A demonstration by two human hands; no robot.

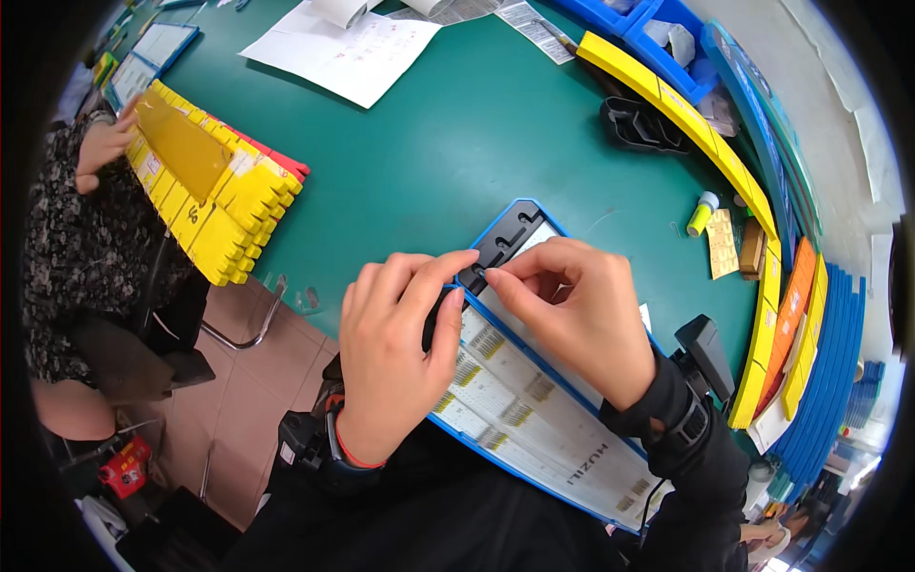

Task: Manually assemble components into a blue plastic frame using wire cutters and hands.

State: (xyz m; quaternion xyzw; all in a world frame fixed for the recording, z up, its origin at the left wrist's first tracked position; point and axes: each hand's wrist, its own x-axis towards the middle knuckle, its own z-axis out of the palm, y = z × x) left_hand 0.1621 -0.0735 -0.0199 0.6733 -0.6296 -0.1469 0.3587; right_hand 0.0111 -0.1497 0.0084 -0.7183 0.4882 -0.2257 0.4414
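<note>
A long, flat case [534, 419] with a blue rim lies slanted at the table's near edge. Its white inside carries rows of fine marks and small yellowish patches. At its far end sits a black insert [515, 236] with hook-shaped slots. My left hand [396, 348] grips the case's left edge near this insert, index fingertip on the black part and thumb lower down. Over the insert, my right hand [581, 310] is closed in a pinch, thumb against index finger. Whatever is between those fingertips is too small or hidden to make out.
At left, a person's hand [103, 148] rests by stacked yellow boards [205, 181]. White papers [348, 48] lie at the back. Curved yellow strips [686, 114], blue bins [658, 38], a black tray [643, 124] and a small yellow-green bottle [702, 214] are at right.
</note>
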